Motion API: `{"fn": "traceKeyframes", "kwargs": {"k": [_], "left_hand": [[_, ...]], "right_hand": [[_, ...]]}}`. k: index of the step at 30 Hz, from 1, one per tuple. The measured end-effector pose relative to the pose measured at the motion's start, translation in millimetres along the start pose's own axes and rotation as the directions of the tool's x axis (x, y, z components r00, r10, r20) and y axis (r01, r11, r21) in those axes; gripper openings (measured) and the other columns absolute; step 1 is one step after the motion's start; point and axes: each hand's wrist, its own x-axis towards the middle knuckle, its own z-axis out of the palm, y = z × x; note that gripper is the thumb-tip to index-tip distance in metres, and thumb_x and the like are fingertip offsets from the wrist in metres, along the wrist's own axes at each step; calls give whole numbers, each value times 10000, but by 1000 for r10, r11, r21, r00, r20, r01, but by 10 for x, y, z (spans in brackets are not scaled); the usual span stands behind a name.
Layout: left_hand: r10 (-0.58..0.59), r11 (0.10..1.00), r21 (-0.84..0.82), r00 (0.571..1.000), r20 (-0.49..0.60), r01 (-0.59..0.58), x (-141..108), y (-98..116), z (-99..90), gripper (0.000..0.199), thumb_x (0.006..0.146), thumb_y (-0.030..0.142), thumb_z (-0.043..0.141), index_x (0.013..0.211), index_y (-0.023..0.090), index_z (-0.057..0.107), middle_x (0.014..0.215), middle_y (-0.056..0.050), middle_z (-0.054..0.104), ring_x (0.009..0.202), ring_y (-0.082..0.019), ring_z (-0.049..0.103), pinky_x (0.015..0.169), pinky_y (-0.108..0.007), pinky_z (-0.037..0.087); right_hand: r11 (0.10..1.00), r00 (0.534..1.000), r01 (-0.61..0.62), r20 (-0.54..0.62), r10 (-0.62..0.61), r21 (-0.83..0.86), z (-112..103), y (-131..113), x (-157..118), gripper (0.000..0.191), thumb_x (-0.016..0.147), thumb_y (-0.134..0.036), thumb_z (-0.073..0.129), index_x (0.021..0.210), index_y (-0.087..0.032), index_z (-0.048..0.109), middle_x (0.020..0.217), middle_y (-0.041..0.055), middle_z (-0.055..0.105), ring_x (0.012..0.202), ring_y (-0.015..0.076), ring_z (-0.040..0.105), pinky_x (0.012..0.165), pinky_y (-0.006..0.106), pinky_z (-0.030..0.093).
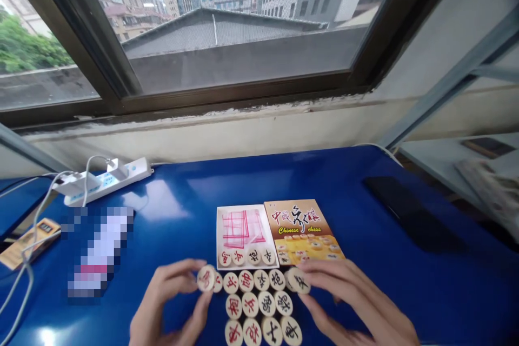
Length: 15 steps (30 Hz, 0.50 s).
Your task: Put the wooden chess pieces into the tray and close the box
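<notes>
My left hand [174,300] pinches a round Chinese chess piece with a red character [206,279] between thumb and fingers, at the left end of the top row. At that row's right end, my right hand [348,297] grips a Chinese chess piece with a black character [300,280]. Between my hands lie rows of round pieces, red-marked ones [233,306] on the left and black-marked ones [266,303] on the right. Just beyond them is a shallow white box [225,221], with several pieces along its near side. A printed "Chinese chess" lid [304,219] touches the box's right side.
A blue table [194,184] stands under a window. On its left are a white power strip [133,173] with cables, a pixelated item [103,251] and a yellow-brown packet [30,243]. A dark flat object [399,208] lies at the right.
</notes>
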Motion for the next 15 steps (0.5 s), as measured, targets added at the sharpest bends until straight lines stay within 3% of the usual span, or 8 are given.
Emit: {"fn": "traceKeyframes", "kwargs": {"k": [4,6,8,12,15], "left_hand": [[161,986,-51,986,46,-158,636,36,171,136,934,170,659,975,243,552,1018,-24,714,903,-158,697,732,-298,576],[255,966,-50,963,84,-252,904,-30,255,164,919,176,695,967,235,549,1020,-12,716,860,-132,680,687,-258,546],[288,957,-47,948,132,-285,1078,-158,321,159,923,167,695,967,228,555,1033,-10,713,868,-124,662,697,-245,528],[242,970,-74,956,168,-233,1116,-432,415,155,929,165,682,949,212,535,1031,-26,703,786,-108,619,678,-240,506],[236,970,-114,948,212,-216,987,-482,456,185,916,168,691,936,214,514,1011,-24,705,774,-108,638,643,-222,503]], "right_hand": [[988,993,121,2,-122,97,100,133,545,309,922,-155,649,1209,-237,567,1055,27,738,971,162,706,886,312,591],[987,992,104,60,-112,123,176,234,774,242,948,-202,633,1180,-235,575,988,-1,722,748,109,670,764,270,587],[986,990,75,109,-92,152,258,337,916,206,958,-249,630,1157,-223,582,928,-13,689,660,85,617,678,235,560],[980,990,54,119,-78,192,395,469,939,177,959,-251,627,1128,-223,585,949,-16,672,602,58,550,600,197,516],[973,989,64,114,-92,223,436,479,855,172,955,-224,625,1123,-220,583,1030,7,682,586,52,531,587,201,519]]}}
